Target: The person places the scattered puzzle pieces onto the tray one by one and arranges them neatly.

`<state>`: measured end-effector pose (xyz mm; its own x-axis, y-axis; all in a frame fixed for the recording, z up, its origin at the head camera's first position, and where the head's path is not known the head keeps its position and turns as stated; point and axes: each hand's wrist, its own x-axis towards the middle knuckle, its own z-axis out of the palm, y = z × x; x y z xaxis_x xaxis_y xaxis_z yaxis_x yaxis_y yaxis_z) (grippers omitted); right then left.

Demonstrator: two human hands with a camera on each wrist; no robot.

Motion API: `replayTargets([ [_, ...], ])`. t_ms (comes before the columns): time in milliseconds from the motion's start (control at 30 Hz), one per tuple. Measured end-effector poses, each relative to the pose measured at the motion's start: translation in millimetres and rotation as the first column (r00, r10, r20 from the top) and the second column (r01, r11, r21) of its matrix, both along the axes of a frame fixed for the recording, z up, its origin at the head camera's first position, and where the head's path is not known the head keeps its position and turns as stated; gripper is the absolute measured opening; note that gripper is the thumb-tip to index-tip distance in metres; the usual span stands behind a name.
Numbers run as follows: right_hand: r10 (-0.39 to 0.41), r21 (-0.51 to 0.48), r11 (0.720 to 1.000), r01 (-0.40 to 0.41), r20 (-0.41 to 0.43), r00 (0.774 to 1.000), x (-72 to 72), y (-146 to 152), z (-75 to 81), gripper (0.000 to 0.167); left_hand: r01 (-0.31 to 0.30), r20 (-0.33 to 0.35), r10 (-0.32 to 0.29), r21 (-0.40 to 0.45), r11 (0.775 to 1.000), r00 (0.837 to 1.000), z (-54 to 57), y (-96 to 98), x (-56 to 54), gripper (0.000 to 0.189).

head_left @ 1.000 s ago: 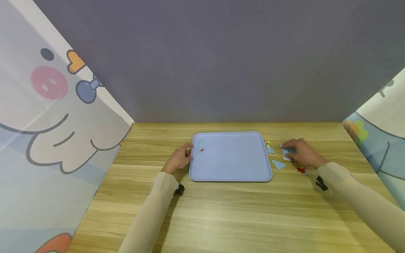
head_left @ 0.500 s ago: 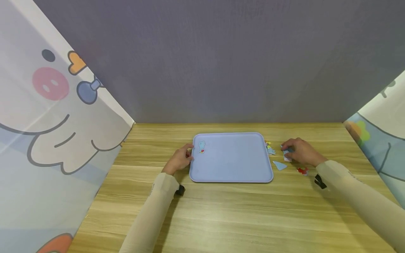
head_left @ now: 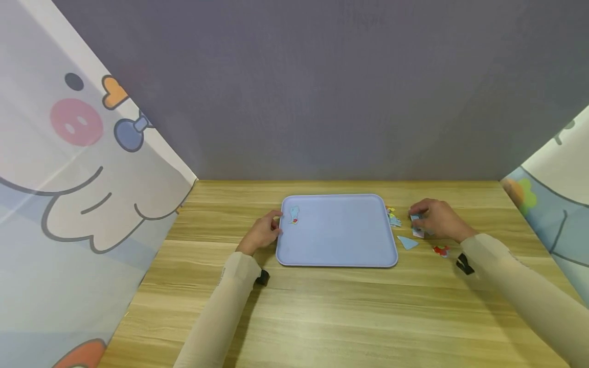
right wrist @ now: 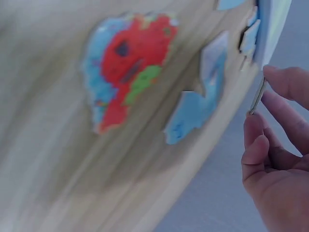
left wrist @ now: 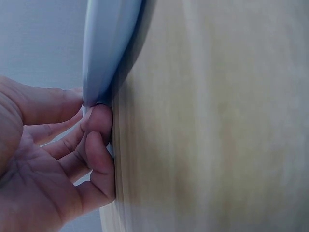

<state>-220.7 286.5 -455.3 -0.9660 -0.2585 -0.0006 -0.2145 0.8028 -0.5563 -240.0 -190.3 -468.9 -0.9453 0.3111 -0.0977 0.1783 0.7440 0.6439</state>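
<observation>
My left hand grips the left rim of a pale blue tray, with the thumb above the edge and curled fingers below it, as the left wrist view shows. My right hand pinches a thin flat puzzle piece between thumb and fingertips, seen edge-on in the right wrist view. Beneath this hand, a blue puzzle piece and a red, green and blue one lie on the wooden table. One blue puzzle piece sits inside the tray near its left end.
A blue triangular piece lies right of the tray. Yellow and blue pieces lie close against the tray's right rim. A grey wall rises at the table's back; cartoon-printed sheets hang at both sides.
My right hand has lifted slightly, with the pinched puzzle piece between its fingers. The left hand stays at the tray's rim. The head view has shifted a little.
</observation>
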Motion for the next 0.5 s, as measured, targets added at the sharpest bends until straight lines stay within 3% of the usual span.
replayTargets([
  [500,0.065,-0.032,0.997,-0.071,-0.157,0.985,-0.9,-26,23.4,0.033,0.003,0.001,-0.003,-0.003,1.0,1.0,-3.9,-0.3,-1.8,0.048],
])
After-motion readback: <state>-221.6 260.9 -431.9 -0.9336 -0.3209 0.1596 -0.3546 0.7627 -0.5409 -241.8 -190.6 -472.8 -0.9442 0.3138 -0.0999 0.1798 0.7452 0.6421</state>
